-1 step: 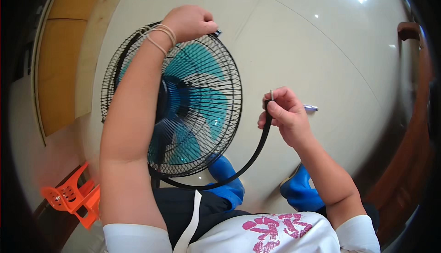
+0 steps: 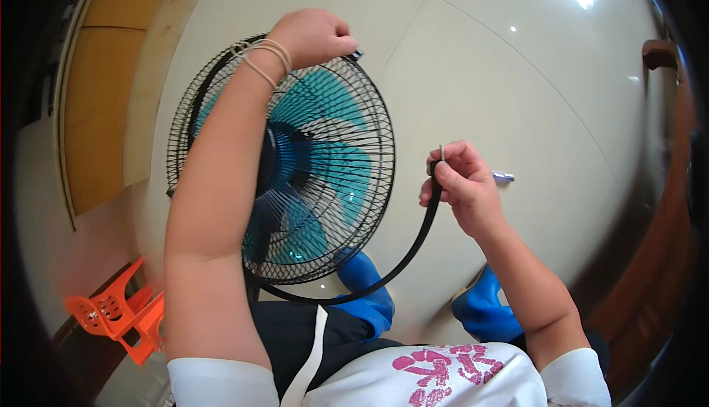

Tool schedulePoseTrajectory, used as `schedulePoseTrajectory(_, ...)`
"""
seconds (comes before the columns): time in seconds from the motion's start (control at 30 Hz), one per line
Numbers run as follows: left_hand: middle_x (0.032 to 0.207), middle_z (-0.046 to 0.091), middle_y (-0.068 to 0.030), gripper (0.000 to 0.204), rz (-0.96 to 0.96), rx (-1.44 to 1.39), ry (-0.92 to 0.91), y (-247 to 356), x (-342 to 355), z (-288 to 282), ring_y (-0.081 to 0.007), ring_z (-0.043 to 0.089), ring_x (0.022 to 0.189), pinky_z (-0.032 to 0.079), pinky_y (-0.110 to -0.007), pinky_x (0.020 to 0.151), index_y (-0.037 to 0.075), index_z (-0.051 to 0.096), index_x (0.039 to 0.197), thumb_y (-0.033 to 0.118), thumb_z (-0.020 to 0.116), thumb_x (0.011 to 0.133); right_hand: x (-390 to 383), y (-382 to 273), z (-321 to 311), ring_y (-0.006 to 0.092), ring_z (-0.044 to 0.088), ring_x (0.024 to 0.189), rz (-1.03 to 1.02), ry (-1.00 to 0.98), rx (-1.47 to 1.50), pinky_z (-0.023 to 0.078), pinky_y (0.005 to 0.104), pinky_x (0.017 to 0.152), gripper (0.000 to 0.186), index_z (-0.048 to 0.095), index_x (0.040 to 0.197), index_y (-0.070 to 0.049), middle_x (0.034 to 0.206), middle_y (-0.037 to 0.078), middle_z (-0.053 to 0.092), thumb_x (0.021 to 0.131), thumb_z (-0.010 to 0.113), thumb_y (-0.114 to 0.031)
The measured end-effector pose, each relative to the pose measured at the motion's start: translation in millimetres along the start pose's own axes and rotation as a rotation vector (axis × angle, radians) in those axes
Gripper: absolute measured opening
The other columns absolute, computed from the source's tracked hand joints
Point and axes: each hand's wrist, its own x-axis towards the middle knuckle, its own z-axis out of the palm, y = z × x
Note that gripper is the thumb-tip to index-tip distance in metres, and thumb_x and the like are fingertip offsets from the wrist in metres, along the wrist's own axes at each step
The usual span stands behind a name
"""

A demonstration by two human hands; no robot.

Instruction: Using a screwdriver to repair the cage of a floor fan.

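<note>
A fan [image 2: 347, 178] with teal blades and a black wire guard sits in front of me. My left hand [image 2: 317, 38] is closed on the top of the guard's rim, beside a small shiny latch [image 2: 357, 55]; its fingertips are mostly hidden. Right of the fan, my right hand [image 2: 461, 184] pinches the end of a black flexible band [image 2: 418, 237] with a thin pale pin or tip at it. The band curves down under the guard's lower edge. A small silvery-purple tool [image 2: 504, 176] lies on the floor just beyond my right hand.
An orange plastic stool [image 2: 114, 311] is at the lower left, near yellow wooden panels [image 2: 103, 126]. Dark wooden furniture [image 2: 657, 54] runs along the right. My blue boots [image 2: 484, 307] show below on the pale tiled floor [image 2: 517, 89].
The fan and both hands appear very slightly farther right in the view, along with the background. Grips look the same.
</note>
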Motion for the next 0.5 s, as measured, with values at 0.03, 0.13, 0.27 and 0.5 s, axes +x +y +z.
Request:
schedulePoseTrajectory(0.03,0.077,0.069,-0.0113,0.036,0.014,-0.016,0.007,2.8,0.8,1.5,-0.0248,0.064,0.071,0.051,-0.035,0.068,0.004,0.073,0.088,0.037,0.058,0.083,2.9,0.6,2.5,0.0156,0.066,0.072,-0.015,0.009,0.022,0.048,0.0248,0.059,0.018,0.053,0.105,-0.01,0.091,0.003,0.059,0.094,0.064,-0.018)
schedulePoseTrajectory(0.13,0.074,0.069,-0.0122,0.036,-0.006,0.006,-0.001,4.5,2.9,0.7,-0.0249,0.064,0.069,0.051,-0.035,0.067,0.004,0.073,0.087,0.037,0.059,0.082,23.0,2.7,11.2,0.0116,0.057,0.065,0.019,0.11,0.075,0.041,0.0232,0.056,0.017,0.05,0.105,-0.01,0.089,0.003,0.057,0.097,0.06,-0.02)
schedulePoseTrajectory(0.27,0.077,0.07,-0.013,0.036,-0.039,0.024,-0.029,8.2,3.6,-3.7,-0.0275,0.066,0.072,0.053,-0.038,0.071,0.007,0.075,0.086,0.038,0.057,0.078,62.7,-0.4,30.7,0.0069,0.038,0.059,0.01,0.094,0.215,0.032,0.0219,0.053,0.02,0.051,0.108,-0.01,0.084,0.0,0.052,0.098,0.059,-0.024)
schedulePoseTrajectory(0.5,0.081,0.071,-0.0137,0.035,-0.001,0.027,-0.006,8.4,-0.4,-3.5,-0.03,0.068,0.078,0.053,-0.041,0.073,0.011,0.076,0.084,0.041,0.059,0.076,118.1,-30.1,54.3,0.0016,0.033,0.05,0.103,0.071,-0.062,0.024,0.0203,0.043,0.039,0.057,0.125,-0.01,0.068,-0.007,0.044,0.095,0.064,-0.034)
